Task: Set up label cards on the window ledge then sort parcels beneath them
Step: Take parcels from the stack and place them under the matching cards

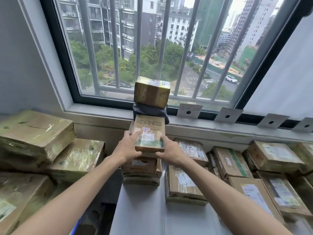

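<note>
Fingers of both hands, left hand [127, 146] and right hand [171, 150], curl around a small box [149, 134] atop the middle stack [141, 168]. Toward two o'clock, four cards [228, 115] already lean along the ledge [220, 128]; sorted parcels [232, 161] lie beneath. At nine o'clock, big boxes [33, 136] look unsorted, so much remains.
</note>
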`<state>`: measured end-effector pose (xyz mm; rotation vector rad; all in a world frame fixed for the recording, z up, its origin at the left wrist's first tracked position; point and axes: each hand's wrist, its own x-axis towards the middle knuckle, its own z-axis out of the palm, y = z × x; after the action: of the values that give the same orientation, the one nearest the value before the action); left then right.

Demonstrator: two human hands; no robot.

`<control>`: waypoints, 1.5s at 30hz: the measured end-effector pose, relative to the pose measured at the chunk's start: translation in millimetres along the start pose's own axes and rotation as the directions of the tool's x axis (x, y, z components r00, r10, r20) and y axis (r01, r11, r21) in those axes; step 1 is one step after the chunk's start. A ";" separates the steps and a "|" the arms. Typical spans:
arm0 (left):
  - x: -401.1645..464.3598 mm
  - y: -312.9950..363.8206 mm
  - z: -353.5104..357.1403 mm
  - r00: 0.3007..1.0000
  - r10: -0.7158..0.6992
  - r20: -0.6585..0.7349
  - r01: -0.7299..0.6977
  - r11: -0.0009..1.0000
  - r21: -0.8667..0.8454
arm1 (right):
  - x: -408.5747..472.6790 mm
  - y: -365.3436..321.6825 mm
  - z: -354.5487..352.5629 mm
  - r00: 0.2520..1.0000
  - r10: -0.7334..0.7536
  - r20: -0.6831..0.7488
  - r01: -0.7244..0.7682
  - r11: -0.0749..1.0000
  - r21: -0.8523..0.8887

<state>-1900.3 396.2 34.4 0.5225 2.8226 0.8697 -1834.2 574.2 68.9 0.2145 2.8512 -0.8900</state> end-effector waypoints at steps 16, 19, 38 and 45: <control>-36.7 160.2 54.5 0.970 0.242 0.030 -0.243 0.969 0.053 | -122.8 102.1 -98.4 0.969 0.139 -0.205 -0.144 0.990 -0.010; -51.8 209.5 78.0 0.958 0.281 0.046 -0.282 0.959 0.015 | -160.6 135.7 -127.9 0.957 0.165 -0.240 -0.173 0.985 -0.012; -109.0 416.7 217.9 0.862 0.491 0.126 -0.492 0.870 -0.030 | -315.5 325.6 -218.4 0.881 0.316 -0.353 -0.301 0.949 0.099; -91.9 453.6 265.8 0.833 0.514 0.203 -0.521 0.853 -0.021 | -321.6 380.7 -230.3 0.853 0.395 -0.340 -0.370 0.919 0.140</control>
<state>-1623.4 850.5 76.3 1.3462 2.5381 0.7829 -1473.6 986.6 104.5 1.0191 2.9242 -0.9412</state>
